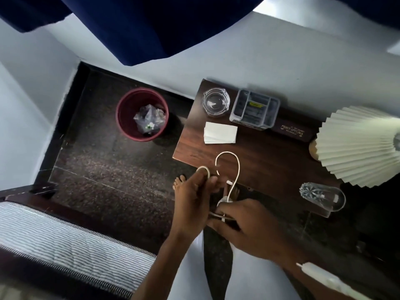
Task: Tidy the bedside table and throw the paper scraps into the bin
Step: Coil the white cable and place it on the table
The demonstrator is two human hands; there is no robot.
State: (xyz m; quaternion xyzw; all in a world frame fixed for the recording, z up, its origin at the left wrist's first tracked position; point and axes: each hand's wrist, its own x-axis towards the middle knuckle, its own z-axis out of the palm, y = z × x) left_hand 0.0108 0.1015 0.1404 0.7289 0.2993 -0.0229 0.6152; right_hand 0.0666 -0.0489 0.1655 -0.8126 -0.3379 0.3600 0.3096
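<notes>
My left hand (192, 198) pinches a loop of white cable (232, 167); my right hand (244, 224) clamps the bundle. Slack could spring loose and snag the glass (322, 197).

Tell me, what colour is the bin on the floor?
The bin is dark red, with a crumpled clear plastic bag inside. The head view shows it.

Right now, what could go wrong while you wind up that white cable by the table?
The glass tumbler lies on its side at the table's near edge; a tug on the white cable, or a bump from the right hand, might roll it off. The cable's loose loop could also slip from the left hand and unwind.
</notes>
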